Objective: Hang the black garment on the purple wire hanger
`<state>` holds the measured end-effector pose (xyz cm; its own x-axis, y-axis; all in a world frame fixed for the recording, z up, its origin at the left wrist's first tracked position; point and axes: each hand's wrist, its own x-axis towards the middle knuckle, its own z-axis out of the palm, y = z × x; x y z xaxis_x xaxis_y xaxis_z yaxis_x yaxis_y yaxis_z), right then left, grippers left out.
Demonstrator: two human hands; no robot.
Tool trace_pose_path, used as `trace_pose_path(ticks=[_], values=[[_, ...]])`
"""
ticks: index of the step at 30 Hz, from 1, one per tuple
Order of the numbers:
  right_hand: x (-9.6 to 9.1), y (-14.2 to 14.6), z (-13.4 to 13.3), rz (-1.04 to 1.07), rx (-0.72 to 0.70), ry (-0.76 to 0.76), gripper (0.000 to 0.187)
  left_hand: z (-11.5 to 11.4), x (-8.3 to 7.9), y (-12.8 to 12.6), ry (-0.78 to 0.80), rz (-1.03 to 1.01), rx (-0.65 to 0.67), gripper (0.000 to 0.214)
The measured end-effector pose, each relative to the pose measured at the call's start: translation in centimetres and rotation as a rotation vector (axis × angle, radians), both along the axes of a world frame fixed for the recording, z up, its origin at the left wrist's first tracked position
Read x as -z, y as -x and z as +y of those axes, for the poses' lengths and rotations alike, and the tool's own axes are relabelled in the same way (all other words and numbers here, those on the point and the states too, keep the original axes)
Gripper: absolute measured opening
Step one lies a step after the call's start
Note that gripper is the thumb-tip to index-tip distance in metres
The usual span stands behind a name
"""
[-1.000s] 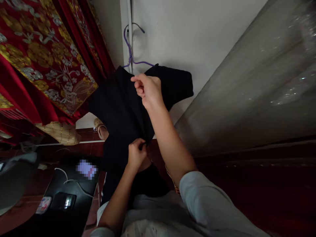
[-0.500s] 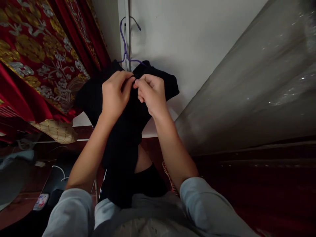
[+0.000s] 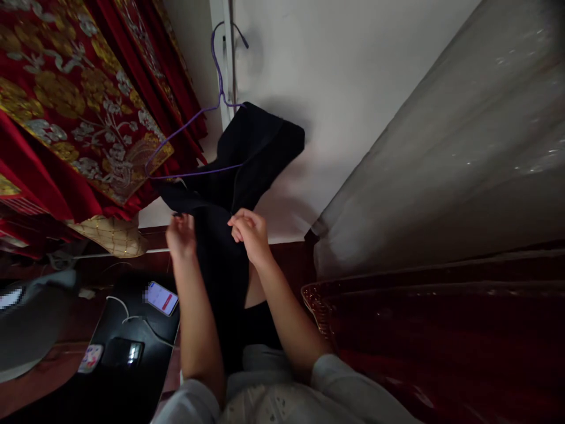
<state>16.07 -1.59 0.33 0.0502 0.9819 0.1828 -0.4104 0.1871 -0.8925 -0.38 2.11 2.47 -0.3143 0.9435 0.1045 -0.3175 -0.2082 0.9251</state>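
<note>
A black garment (image 3: 260, 138) hangs by one shoulder from a purple wire hanger (image 3: 194, 174), whose left arm is bare. The garment's neck opening gapes, and its left shoulder sags below the hanger. At that sagging edge is my left hand (image 3: 180, 235), fingers curled closed on the cloth. My right hand (image 3: 251, 232) pinches the garment at the lower end of its opening, where a thin seam or zipper line runs down. Whatever small part lies between the right fingertips is hidden.
The hanger hooks on a white upright (image 3: 228, 59) by the wall. Red embroidered cloth (image 3: 57, 88) hangs at left, a sheer wrapped drape (image 3: 410, 159) at right. A black table (image 3: 132, 377) at lower left bears a lit phone (image 3: 162, 298) and a white cable (image 3: 150, 330).
Both hands have moved down from near the hanger's neck, the left one also leftward. The garment's left shoulder has come off the hanger, and its opening is wider.
</note>
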Motion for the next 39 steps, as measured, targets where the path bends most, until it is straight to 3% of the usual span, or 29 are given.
trace_pose_path(ticks=[2, 4, 7, 9, 11, 12, 14, 17, 20, 23, 25, 28, 31, 33, 36, 39], values=[[1.2, -0.4, -0.7, 0.055, 0.025, 0.045, 0.021, -1.3, 3.0, -2.1, 0.081, -0.056, 0.002, 0.021], [2.4, -1.5, -1.2, 0.002, 0.091, 0.064, 0.024, -2.2, 4.5, -3.6, 0.151, -0.153, 0.002, 0.016], [3.2, -3.8, -1.7, -0.243, 0.316, -0.052, 0.023, -3.4, 3.8, -4.5, 0.086, -0.276, 0.048, 0.01], [3.0, -4.7, -1.9, -0.405, 0.376, -0.211, 0.043, -4.4, 2.1, -4.9, -0.045, -0.233, 0.123, 0.013], [2.5, -4.8, -1.8, -0.49, 0.268, -0.338, 0.075, -5.5, 0.1, -5.6, -0.159, -0.079, 0.197, 0.015], [2.2, -4.7, -1.7, -0.497, 0.19, -0.369, 0.081, -6.0, -0.9, -6.1, -0.212, 0.035, 0.229, 0.015], [1.5, -4.2, -1.4, -0.466, 0.086, -0.369, 0.068, -6.5, -2.6, -7.1, -0.328, 0.316, 0.256, 0.014], [0.2, -4.2, -1.1, -0.407, 0.047, -0.272, 0.025, -5.3, -4.1, -8.0, -0.498, 0.667, 0.189, 0.016], [-1.4, -5.4, -1.4, -0.38, 0.082, -0.191, 0.026, -2.3, -3.4, -7.7, -0.53, 0.794, 0.288, 0.032], [-3.0, -7.1, -1.6, -0.316, 0.117, -0.191, 0.024, 0.7, -0.8, -6.6, -0.432, 0.853, 0.51, 0.047], [-3.9, -8.1, -1.3, -0.25, 0.096, -0.176, 0.024, 1.9, 0.8, -5.6, -0.398, 0.874, 0.604, 0.044], [-5.7, -9.3, -0.9, -0.243, -0.132, -0.048, 0.031, 2.1, 1.4, -3.8, -0.31, 0.812, 0.855, 0.028], [-7.9, -10.4, -1.1, -0.409, -0.36, 0.027, 0.031, 0.9, 0.5, -2.1, -0.089, 0.656, 1.037, 0.023], [-9.2, -11.1, -1.2, -0.499, -0.283, -0.062, 0.03, -0.2, -0.4, -1.3, 0.025, 0.5, 0.992, 0.026], [-10.5, -11.8, -0.1, -0.622, -0.016, -0.272, 0.029, -1.2, -2.0, -0.5, 0.061, 0.244, 0.868, 0.03], [-10.8, -12.2, 2.9, -0.75, 0.195, -0.41, 0.023, -1.0, -4.0, 0.1, -0.041, 0.284, 0.787, 0.025]])
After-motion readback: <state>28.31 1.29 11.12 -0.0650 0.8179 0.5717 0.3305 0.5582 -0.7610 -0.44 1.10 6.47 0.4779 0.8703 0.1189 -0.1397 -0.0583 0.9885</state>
